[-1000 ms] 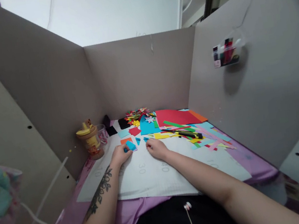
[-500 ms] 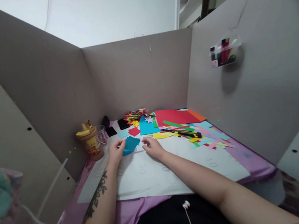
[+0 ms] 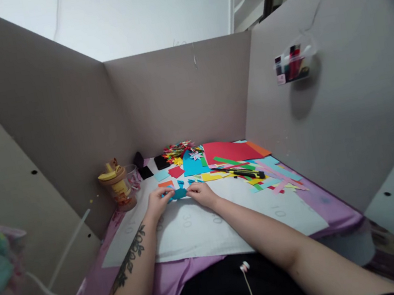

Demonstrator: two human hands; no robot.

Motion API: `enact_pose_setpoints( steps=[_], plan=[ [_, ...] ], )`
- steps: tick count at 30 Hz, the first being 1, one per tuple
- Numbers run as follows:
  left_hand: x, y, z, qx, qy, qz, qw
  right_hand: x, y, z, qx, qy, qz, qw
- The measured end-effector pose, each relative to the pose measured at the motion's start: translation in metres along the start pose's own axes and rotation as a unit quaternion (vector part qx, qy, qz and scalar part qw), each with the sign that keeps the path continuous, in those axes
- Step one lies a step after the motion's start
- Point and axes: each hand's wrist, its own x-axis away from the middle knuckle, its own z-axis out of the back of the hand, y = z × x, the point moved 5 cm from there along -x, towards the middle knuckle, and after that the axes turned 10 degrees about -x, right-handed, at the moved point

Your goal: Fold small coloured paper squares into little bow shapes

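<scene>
Left hand, right hand, pinching opposite ends, blue paper between them

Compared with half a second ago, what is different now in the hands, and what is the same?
The right hand, which was beside the blue paper, now grips its right end; the left hand held it alone before. The paper now shows as a narrower band; whether folded or tilted, I cannot tell. Unmoved: the cutter, red sheet and lidded cup.
</scene>
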Motion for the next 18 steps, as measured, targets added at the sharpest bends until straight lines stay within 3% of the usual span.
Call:
enact_pose_setpoints(
  steps=[7, 12, 18],
  plan=[
    [0.0, -0.001, 0.002, 0.051, 0.008, 0.01, 0.999, 0.002, 0.01, 0.0, -0.131, -0.009, -0.093, 0.987],
    [0.0, -0.001, 0.003, 0.08, 0.014, 0.02, 0.996, 0.003, 0.011, 0.002, -0.154, -0.01, -0.138, 0.978],
    [0.003, -0.012, 0.028, 0.004, 0.196, 0.02, 0.98, 0.0, 0.011, 0.023, -0.053, 0.134, -0.064, 0.987]
  ],
)
